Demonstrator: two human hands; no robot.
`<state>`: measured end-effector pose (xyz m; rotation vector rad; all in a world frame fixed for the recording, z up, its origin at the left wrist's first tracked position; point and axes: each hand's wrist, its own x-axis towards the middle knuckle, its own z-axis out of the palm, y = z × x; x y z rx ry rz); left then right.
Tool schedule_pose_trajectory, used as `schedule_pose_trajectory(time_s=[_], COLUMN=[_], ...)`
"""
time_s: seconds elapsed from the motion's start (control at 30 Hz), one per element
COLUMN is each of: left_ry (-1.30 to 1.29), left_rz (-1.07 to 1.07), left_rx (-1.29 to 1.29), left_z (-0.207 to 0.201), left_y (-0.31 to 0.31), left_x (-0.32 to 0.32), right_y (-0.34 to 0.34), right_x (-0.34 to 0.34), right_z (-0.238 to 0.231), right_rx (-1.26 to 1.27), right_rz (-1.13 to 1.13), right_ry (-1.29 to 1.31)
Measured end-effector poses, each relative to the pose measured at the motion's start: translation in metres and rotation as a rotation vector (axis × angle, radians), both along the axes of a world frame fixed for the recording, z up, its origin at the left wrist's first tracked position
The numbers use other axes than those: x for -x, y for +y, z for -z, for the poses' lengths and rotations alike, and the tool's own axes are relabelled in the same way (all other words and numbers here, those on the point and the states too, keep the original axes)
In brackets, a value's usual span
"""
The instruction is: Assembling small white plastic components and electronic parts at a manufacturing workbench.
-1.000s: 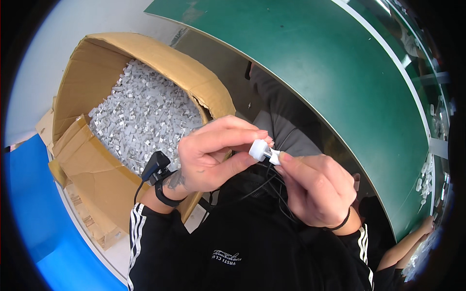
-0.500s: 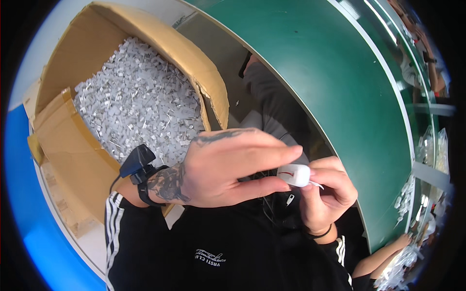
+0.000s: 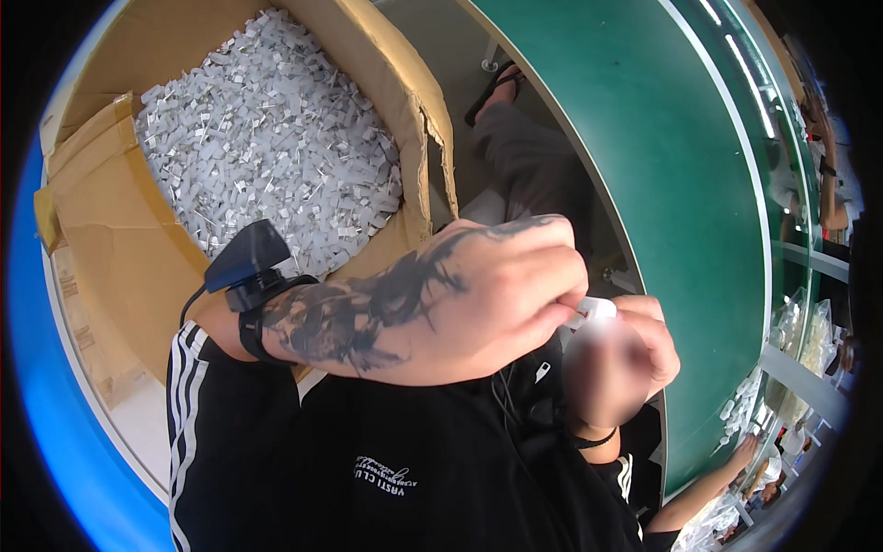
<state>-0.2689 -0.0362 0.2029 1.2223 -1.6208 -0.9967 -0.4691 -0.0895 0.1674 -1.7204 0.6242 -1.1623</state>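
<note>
Between my two hands is a small white plastic housing [image 3: 600, 309], with a trace of red at its left end. My left hand [image 3: 515, 293], tattooed and with a black device strapped at the wrist, is closed, its thumb and fingertips pinched at that end. Wrapped around the other end are the fingers of my right hand [image 3: 651, 345], which has a dark bracelet at its wrist. The fingers cover much of the housing, and a blur hides part of the right hand.
A cardboard box [image 3: 110, 179] at the left holds many small white and metal pieces [image 3: 276, 129]. The green table [image 3: 681, 184] curves along the right, with white parts [image 3: 739, 409] near its far edge. Another person's arm [image 3: 704, 492] reaches in at lower right; a sandalled foot [image 3: 498, 96] shows beyond the box.
My left thumb and fingers, apart around the housing before, have closed at its end. The housing has moved slightly right and up. The box sits higher in view.
</note>
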Motion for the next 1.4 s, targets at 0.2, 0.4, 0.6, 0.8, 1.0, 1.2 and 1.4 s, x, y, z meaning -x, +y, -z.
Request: schedule_pose_trajectory(time_s=[0.2,0.4,0.6,0.8,1.0,1.2,1.4], left_ry=[-0.863,-0.582,0.044,0.15,0.13,0.116,-0.041], left_rz=[-0.077,0.131,-0.045,-0.09,-0.089,-0.054,-0.13], left_rx=[0.424,0.37,0.199,0.19,0.238,0.227,0.336], left_z=[-0.017,-0.03,-0.016,-0.001,0.006,0.009,-0.006], left_y=[0.008,0.001,-0.01,-0.006,-0.005,-0.001,0.005], left_x=[0.013,-0.004,-0.001,0.02,0.024,0.019,0.0], right_y=[0.003,0.005,0.005,0.011,0.011,0.013,0.009], right_x=[0.004,0.005,0.006,0.011,0.009,-0.003,-0.007], right_z=[-0.002,-0.003,0.01,0.007,0.005,0.001,-0.01], right_rx=[-0.064,-0.229,-0.479,-0.509,-0.548,-0.473,-0.516], right_rz=[0.02,-0.014,-0.116,-0.083,-0.142,-0.24,-0.213], right_ry=[0.081,-0.088,-0.414,-0.323,-0.363,-0.334,-0.315])
